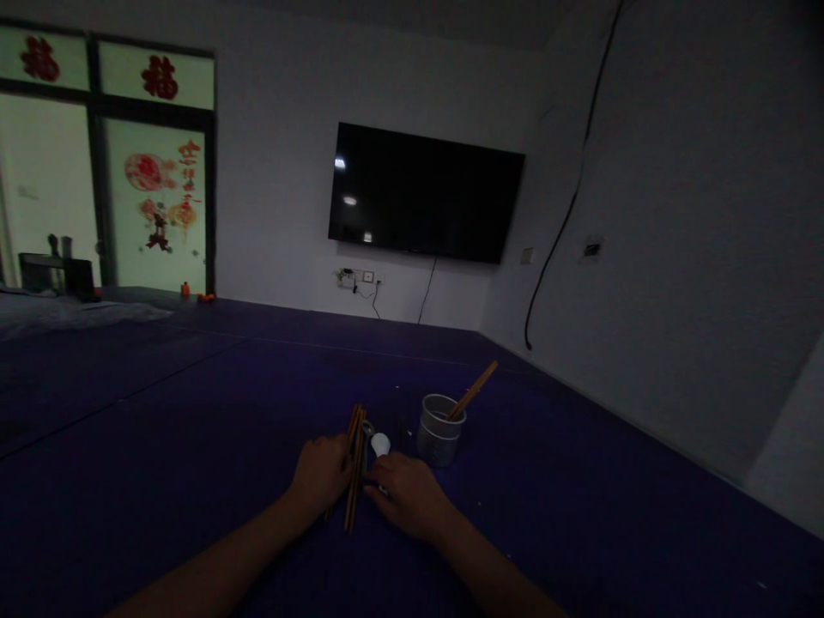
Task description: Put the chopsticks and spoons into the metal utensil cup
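Observation:
Several wooden chopsticks [351, 508] make a slanting bundle in front of me, with my left hand [324, 470] closed round them from the left side. Against the bundle's right edge is a metal spoon [367, 427], its lower part partly hidden between my hands. My right hand [407, 493] is closed on a white spoon [380, 444], whose bowl points away from me; the fingers cover most of its handle. Beyond my right hand stands a grey metal cup [439, 433], upright, with wooden chopsticks [473, 390] leaning out to the right.
Everything rests on a wide dark blue surface [270, 386] with small white specks. A wall-mounted television [425, 193] and a hanging black cable [569, 210] are beyond it. Clear plastic sheeting [70, 316] and small orange objects [185, 290] lie far left.

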Tool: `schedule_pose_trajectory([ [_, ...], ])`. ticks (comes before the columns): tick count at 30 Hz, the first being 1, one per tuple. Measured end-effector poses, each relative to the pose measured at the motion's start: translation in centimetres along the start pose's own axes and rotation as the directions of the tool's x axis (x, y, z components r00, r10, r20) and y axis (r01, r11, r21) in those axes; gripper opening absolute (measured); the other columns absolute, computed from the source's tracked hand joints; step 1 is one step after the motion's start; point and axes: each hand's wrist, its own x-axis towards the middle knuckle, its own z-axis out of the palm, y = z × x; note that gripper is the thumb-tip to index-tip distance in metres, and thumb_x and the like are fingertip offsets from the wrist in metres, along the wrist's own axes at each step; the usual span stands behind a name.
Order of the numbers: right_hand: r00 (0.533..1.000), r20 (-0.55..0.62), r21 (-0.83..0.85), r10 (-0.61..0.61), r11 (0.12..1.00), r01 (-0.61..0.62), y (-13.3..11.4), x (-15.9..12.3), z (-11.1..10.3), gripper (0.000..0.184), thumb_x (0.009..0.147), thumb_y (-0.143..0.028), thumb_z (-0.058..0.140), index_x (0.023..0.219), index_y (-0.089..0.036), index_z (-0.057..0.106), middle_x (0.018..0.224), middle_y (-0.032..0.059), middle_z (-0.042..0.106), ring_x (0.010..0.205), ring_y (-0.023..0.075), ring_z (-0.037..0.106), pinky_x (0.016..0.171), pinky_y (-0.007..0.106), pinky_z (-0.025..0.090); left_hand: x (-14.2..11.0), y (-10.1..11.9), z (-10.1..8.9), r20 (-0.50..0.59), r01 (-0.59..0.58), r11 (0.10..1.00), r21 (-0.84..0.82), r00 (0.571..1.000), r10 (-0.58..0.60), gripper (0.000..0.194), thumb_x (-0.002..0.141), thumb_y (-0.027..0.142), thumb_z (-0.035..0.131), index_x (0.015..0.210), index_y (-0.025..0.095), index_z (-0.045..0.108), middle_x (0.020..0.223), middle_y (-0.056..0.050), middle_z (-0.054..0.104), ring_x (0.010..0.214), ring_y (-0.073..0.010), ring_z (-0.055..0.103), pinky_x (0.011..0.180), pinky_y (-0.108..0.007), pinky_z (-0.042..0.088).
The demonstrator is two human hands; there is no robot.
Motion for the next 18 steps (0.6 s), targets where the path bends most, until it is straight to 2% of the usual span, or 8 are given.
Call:
schedule_pose_trajectory([
  [8, 1.000, -0.027, 0.021, -0.004, 1.000, 0.005, -0.05, -0.06, -0.08, 0.021, 0.091, -0.027, 0.045, 0.099, -0.019, 0.063, 0.094, 0.0054, 0.067, 0.089, 0.0198, 0.059, 0.075, 0.029, 0.044, 0.00, -0.13, 0.11, -0.049, 0.086, 0.994, 0.072, 0.995, -0.083, 0.027, 0.082, 0.024, 0.038, 0.097, 0.012, 0.058, 0.095, -0.014, 0.069, 0.091, -0.0276, 0.064, 0.081, -0.040, 0.045],
  [18, 0.998, -0.057, 0.024, -0.025, 0.999, 0.026, 0.08, 0.06, 0.20, 0.023, 0.093, -0.024, 0.041, 0.099, -0.019, 0.062, 0.094, 0.0052, 0.067, 0.092, 0.0187, 0.058, 0.079, 0.029, 0.043, -0.11, 0.24, -0.41, -0.017, 0.061, 0.992, 0.112, 0.998, -0.059, 0.035, 0.084, 0.025, 0.038, 0.092, 0.008, 0.068, 0.095, -0.020, 0.068, 0.096, -0.0346, 0.061, 0.084, -0.046, 0.040],
])
